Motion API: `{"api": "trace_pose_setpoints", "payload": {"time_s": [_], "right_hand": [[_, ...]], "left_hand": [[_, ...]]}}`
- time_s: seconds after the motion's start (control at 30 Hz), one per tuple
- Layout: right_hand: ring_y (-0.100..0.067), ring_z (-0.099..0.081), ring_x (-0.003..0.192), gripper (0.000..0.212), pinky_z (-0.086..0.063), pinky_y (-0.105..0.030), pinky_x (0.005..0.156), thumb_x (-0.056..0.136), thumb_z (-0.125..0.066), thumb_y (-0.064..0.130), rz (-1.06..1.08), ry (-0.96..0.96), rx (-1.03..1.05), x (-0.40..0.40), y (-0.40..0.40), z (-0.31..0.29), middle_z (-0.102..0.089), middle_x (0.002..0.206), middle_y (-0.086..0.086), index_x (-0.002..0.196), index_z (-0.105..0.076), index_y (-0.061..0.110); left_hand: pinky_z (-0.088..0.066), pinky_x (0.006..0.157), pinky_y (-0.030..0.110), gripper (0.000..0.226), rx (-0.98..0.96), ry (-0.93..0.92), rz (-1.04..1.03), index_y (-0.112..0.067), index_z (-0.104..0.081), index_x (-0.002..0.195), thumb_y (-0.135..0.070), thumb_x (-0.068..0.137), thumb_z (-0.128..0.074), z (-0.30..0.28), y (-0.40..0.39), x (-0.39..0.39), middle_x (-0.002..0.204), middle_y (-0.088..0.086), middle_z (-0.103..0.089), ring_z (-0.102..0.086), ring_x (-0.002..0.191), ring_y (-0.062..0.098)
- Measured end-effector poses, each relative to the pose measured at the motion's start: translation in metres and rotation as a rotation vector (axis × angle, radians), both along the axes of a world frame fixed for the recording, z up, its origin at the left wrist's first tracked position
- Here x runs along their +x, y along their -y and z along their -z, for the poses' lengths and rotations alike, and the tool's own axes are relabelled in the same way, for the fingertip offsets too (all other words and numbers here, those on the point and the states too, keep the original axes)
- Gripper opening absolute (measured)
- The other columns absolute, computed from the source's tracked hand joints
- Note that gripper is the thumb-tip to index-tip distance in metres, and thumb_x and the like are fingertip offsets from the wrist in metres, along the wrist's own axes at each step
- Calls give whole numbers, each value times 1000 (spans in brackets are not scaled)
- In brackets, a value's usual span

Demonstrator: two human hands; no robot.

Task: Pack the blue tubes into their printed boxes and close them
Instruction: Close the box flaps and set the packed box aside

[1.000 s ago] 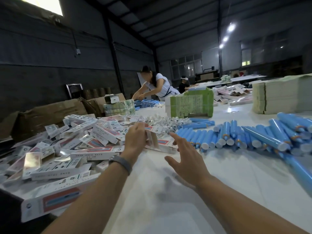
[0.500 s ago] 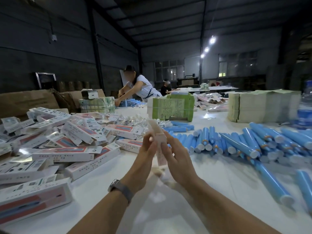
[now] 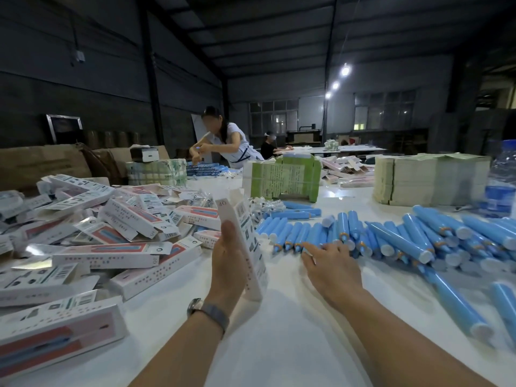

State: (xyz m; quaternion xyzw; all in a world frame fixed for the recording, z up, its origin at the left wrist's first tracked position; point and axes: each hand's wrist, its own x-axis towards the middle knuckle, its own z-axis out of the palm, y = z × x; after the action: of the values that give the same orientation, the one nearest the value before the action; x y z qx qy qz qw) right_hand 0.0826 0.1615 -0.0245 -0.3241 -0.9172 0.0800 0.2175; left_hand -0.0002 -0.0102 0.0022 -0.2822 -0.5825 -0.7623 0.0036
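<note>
Head view: the left hand (image 3: 227, 263) grips one printed box (image 3: 245, 247), held upright above the white bench (image 3: 279, 344). The right hand (image 3: 332, 270), fingers straight, touches a row of blue tubes (image 3: 349, 233), too many to count. Dozens of boxes (image 3: 111, 233) lie piled at the left.

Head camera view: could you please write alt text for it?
A left hand holds a printed box upright while the right hand reaches to blue tubes lying on a white table; more boxes are piled at left.
</note>
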Motion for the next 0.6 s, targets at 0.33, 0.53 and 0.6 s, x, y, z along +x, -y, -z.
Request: {"api": "trace_pose_setpoints", "payload": {"time_s": [0.33,0.53,0.6], "right_hand": [[-19,-51,74,21,-31,-30,54,89,-59,35,106,-266,-269,3,6,-11,-53,84,2,83,-42,24],[-18,-44,52,19,-35,-28,45,90,-55,22,95,-827,-1142,3,0,-27,-65,66,-12,100,-54,5],[-15,-38,45,21,-27,-21,37,90,-53,16,9,-999,-1421,3,2,-29,-60,54,-12,107,-53,4]], "left_hand": [[-55,60,20,87,-111,-129,72,-36,-60,107,-101,54,-40,-7,12,-1,92,-12,-74,-72,86,15],[-55,59,16,74,-117,-152,147,-40,-51,119,-83,59,-58,-5,13,-2,95,-23,-73,-71,83,3],[-54,57,15,62,-110,-108,147,-38,-56,114,-74,63,-57,-4,12,-4,90,-18,-74,-72,79,3]]}}
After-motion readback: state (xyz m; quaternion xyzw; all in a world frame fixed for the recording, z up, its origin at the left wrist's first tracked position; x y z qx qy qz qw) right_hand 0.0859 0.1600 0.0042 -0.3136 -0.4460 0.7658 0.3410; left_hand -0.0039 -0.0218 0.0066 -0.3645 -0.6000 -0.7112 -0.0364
